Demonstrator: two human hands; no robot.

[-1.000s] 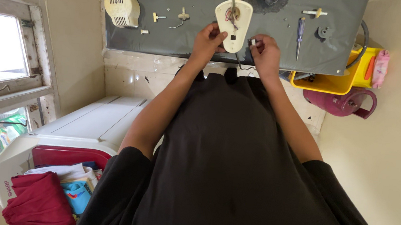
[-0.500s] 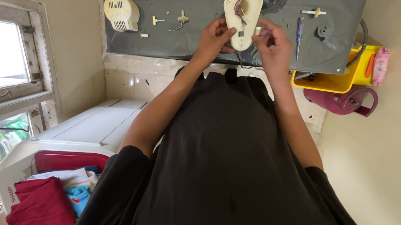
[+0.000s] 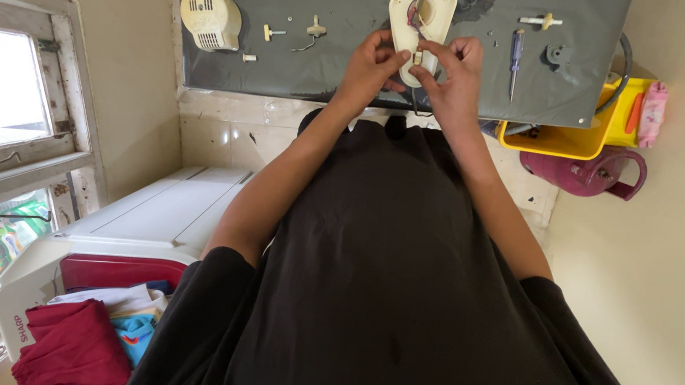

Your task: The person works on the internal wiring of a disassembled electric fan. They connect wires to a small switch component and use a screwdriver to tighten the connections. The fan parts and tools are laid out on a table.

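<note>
Head view, change: half a second back my hands gripped the cream housing's flanks; now they'd met at its lower middle, so the work had gone fiddly.
Left hand (image 3: 370,65): fingers curled closed on the cream fan housing (image 3: 420,22), at its 7 o'clock edge.
Right hand (image 3: 456,81): fingertips pinched shut on a small part, too tiny to name.
Housing: upper centre of the grey mat (image 3: 332,54).
Room: screwdriver (image 3: 515,57) lay close at 3 o'clock; bare mat at 9 o'clock before the loose fittings (image 3: 314,29).
</note>
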